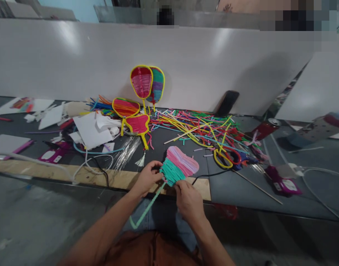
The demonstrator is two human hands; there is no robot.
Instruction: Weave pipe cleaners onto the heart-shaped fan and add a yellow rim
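Between my hands, over the table's front edge, is a small fan shape made of pipe cleaners [180, 164], pink and lilac at its far end and teal green nearer me. My left hand [147, 179] pinches its left lower edge. With fingers curled, my right hand [189, 197] grips the lower right edge. A long light green pipe cleaner [147, 211] trails from the fan down toward my lap and bends back at its end. Both thumbs are close to the teal part.
Yellow-rimmed fans [141, 82] lean on the white partition [103, 59]. Loose pipe cleaners [186, 125] lie heaped behind my hands. Scissors [236, 157], a dark phone [227, 103], a red can [266, 129] and a purple box [283, 183] are rightward. White papers [92, 129] lie leftward.
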